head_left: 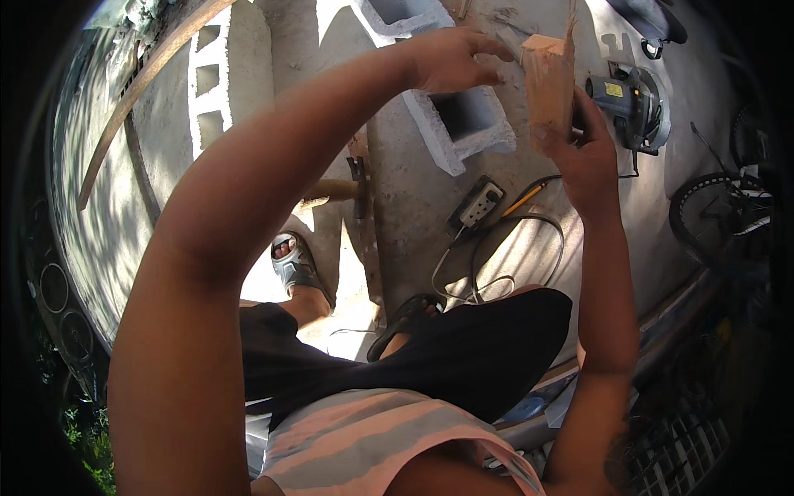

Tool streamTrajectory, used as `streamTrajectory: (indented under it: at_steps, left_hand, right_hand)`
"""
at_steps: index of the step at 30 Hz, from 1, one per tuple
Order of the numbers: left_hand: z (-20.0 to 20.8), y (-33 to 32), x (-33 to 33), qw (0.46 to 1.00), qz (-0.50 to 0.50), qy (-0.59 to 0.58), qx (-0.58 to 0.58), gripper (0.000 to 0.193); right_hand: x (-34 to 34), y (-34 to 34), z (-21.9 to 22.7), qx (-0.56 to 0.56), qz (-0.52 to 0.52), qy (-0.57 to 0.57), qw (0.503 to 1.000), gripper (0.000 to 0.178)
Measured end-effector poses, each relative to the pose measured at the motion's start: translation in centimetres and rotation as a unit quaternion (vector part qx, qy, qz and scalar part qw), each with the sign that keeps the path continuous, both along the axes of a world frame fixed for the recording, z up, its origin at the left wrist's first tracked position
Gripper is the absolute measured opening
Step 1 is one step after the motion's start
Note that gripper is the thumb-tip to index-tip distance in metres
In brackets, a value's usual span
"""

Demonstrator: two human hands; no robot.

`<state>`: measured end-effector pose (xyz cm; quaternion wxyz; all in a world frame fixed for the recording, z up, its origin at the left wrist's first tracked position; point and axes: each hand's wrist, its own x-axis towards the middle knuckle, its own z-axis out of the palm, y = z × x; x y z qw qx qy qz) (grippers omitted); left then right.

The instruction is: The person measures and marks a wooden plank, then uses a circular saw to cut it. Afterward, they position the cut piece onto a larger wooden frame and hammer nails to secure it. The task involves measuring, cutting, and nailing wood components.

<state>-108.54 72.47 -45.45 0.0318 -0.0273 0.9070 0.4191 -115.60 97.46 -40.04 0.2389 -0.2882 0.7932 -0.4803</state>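
My right hand [583,153] grips the lower end of a short wooden block [549,87], holding it upright with its cut end facing up. A thin splinter sticks up from the block's right edge. My left hand [455,58] is raised to the left of the block, apart from it, with fingers spread and nothing in them. Below the left hand lies a hollow concrete block [442,149]. Just right of the wooden block, a circular saw [633,107] rests on the floor.
A power strip [478,207] with cords and an orange pencil [523,198] lie on the concrete floor. A hammer [357,188] is by a wooden board near my sandalled foot [294,263]. Another concrete block [236,74] stands far left beside a curved wood strip [136,95]. A bicycle wheel [686,223] is at right.
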Motion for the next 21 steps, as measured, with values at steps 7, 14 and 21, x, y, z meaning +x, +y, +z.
streamTrajectory:
  at_steps: [7,14,21]
  left_hand:
    - [3.3,-14.4,27.5,0.978,0.117,-0.169,0.015,0.089]
    - [-1.1,-2.5,27.6,0.966,0.119,-0.125,0.194,0.093]
    - [-5.7,-8.0,25.2,0.904,0.220,-0.083,0.356,0.051]
  right_hand:
    - [12.6,0.0,1.1,0.215,0.332,0.048,0.917,0.065]
    - [20.7,0.4,-10.9,0.355,0.453,0.149,0.804,0.047]
    - [21.6,-2.6,-14.2,0.345,0.409,0.145,0.832,0.048]
